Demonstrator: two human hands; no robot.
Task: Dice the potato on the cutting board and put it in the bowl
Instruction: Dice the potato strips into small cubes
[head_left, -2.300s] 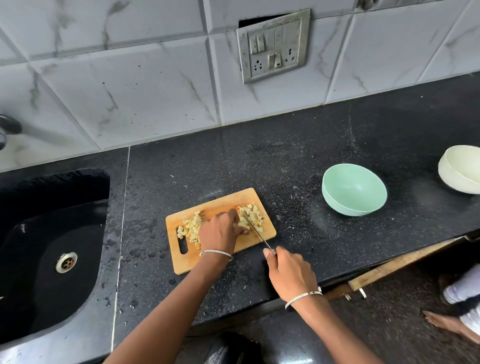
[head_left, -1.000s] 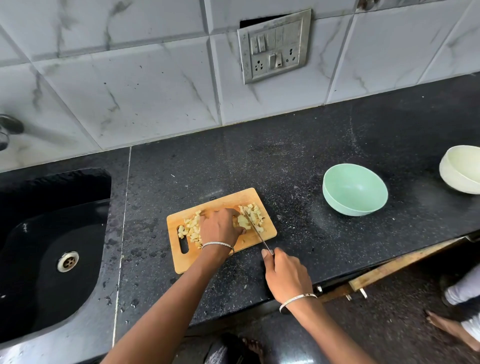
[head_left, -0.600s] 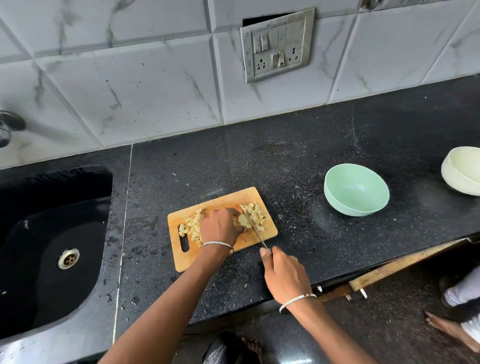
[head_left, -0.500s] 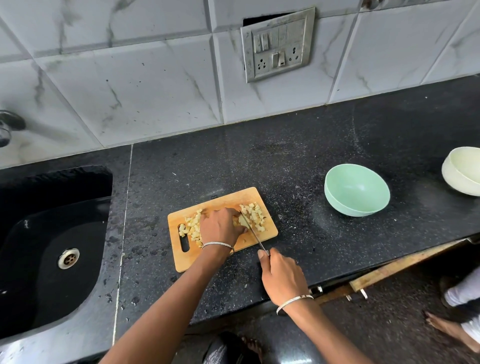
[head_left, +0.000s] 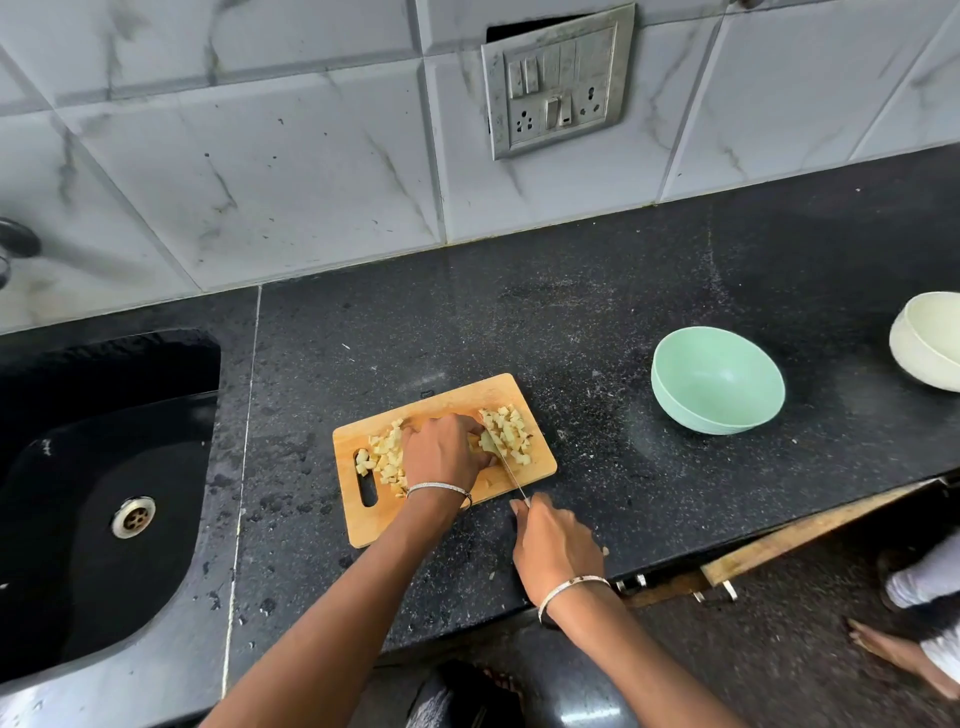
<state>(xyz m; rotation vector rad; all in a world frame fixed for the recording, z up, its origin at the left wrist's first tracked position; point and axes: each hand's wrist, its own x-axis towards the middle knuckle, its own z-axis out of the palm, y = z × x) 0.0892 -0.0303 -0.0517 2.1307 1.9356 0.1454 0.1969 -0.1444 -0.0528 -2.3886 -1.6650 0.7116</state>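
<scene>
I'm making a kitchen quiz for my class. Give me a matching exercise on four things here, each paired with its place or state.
Things:
1. green bowl
2. knife
3. sink
4. cream bowl

Places or states:
A. at the right edge of the view
B. left of the board
C. empty, right of the board
D. held in the right hand

Pairs: 1-C, 2-D, 3-B, 4-A

Not much diff tbh: right hand (head_left: 558, 545) w/ the thin steel knife (head_left: 511, 475) has slid a bit closer to the rectangular wooden cutting board (head_left: 441, 519), blade edging left thru the pale yellow diced potato bits (head_left: 506, 434) twd the left hand (head_left: 441, 452).
</scene>
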